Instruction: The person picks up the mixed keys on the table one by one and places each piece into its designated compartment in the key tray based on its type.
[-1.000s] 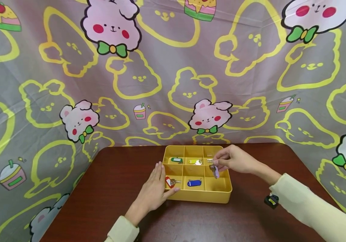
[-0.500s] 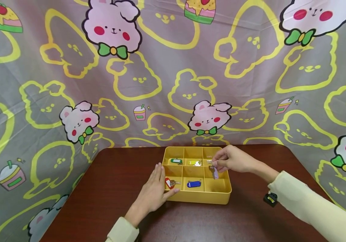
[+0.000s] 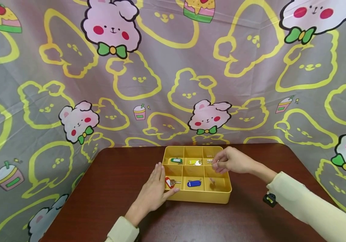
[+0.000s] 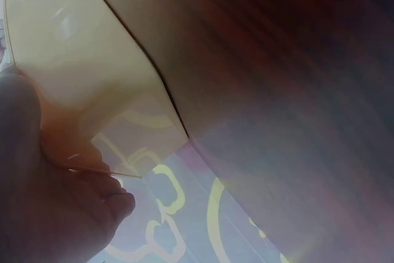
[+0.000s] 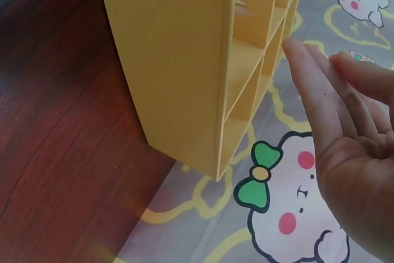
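A yellow six-compartment box (image 3: 200, 196) stands on the table. My left hand (image 3: 153, 188) lies along its left side, fingers straight, thumb over the front left corner. My right hand (image 3: 232, 160) is above the right-hand compartments, with nothing between its fingers; the right wrist view shows the fingers (image 5: 317, 93) fairly straight. Under it, a blurred purple key tag with a key (image 3: 212, 182) is in the front right compartment. A red key tag (image 3: 169, 182) with keys lies front left, a blue key tag (image 3: 194, 183) front middle, a green one (image 3: 176, 160) back left.
A yellow key tag (image 3: 193, 162) with a key lies in the back middle compartment. Something silvery (image 3: 209, 161) shows in the back right one, partly behind the right hand. The dark wooden table (image 3: 115, 174) ends at a patterned cloth (image 3: 161, 111). A small black object (image 3: 270, 199) hangs by the right sleeve.
The right hand has let go of the purple key tag, which has dropped from its fingertips into the front right compartment. The left hand keeps its place on the box.
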Available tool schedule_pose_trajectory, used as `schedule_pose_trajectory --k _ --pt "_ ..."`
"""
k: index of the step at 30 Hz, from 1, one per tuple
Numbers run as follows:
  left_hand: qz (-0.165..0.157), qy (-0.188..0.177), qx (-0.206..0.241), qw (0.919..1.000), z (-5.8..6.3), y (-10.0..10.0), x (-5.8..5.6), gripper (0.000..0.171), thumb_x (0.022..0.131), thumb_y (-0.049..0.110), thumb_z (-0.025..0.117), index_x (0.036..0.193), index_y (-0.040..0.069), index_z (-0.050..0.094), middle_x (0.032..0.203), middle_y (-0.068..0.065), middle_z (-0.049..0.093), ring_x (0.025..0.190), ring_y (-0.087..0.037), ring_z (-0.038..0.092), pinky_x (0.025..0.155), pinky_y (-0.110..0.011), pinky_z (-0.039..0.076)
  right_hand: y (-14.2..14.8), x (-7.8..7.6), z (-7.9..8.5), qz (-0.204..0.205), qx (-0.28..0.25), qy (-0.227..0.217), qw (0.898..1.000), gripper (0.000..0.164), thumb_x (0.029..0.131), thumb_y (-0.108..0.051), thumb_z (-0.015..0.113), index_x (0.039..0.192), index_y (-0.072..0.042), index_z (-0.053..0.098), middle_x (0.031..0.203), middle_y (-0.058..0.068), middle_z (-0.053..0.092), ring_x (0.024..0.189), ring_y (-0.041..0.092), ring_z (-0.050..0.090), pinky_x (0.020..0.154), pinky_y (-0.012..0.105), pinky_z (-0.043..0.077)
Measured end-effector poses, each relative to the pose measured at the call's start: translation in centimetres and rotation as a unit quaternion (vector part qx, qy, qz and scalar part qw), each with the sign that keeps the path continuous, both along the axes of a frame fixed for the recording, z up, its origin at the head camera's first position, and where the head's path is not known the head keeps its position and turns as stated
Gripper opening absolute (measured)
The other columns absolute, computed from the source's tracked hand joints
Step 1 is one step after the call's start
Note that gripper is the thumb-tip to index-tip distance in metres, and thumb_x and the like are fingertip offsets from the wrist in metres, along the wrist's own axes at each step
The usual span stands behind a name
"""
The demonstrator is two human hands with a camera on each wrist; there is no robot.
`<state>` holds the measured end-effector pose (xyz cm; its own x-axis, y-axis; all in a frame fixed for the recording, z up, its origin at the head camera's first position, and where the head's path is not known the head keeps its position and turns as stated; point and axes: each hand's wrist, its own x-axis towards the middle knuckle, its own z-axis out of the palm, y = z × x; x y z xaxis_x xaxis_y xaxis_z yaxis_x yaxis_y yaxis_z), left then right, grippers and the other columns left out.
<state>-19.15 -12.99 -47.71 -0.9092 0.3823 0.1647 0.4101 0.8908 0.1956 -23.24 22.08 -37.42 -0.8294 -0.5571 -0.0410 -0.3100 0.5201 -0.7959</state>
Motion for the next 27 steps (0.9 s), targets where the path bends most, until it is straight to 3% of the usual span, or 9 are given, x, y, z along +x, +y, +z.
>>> schedule_pose_trajectory --k 11,19,24,27 --pt "0.002 -0.006 -0.003 1.0000 0.25 -0.22 0.10 0.112 0.098 0.081 0.040 0.163 -0.008 0.023 0.175 -0.026 0.011 0.165 -0.040 0.015 0.132 -0.049 0.026 0.09 0.27 0.28 -0.016 0.000 0.011 1.000 0.016 0.101 -0.007 0.069 0.107 0.004 0.078 0.098 0.017 0.081 0.083 0.017 0.078 0.079 0.042 0.066" --pt "0.002 -0.005 -0.001 1.0000 0.32 -0.49 0.16 0.110 0.098 0.079 0.043 0.163 -0.008 0.024 0.175 -0.026 0.013 0.164 -0.039 0.016 0.131 -0.049 0.027 0.39 0.47 0.08 -0.033 -0.006 0.009 0.999 0.015 0.100 -0.009 0.070 0.107 0.002 0.078 0.097 0.014 0.081 0.090 0.035 0.079 0.079 0.041 0.066" --pt "0.007 0.001 -0.008 0.9999 0.31 -0.63 0.10 0.112 0.096 0.082 0.042 0.164 -0.005 0.025 0.175 -0.023 0.016 0.164 -0.036 0.020 0.129 -0.049 0.031 0.61 0.72 0.16 -0.036 -0.014 0.007 0.999 0.018 0.100 -0.010 0.071 0.110 0.004 0.077 0.100 0.018 0.081 0.091 0.034 0.079 0.080 0.041 0.066" --pt "0.012 -0.007 0.000 0.9999 0.48 -0.77 0.01 0.113 0.094 0.085 0.043 0.164 -0.003 0.026 0.175 -0.021 0.019 0.164 -0.035 0.022 0.127 -0.049 0.035 0.81 0.92 0.27 -0.038 -0.019 0.009 0.999 0.019 0.100 -0.011 0.072 0.110 0.004 0.077 0.102 0.018 0.081 0.090 0.027 0.080 0.081 0.040 0.066"
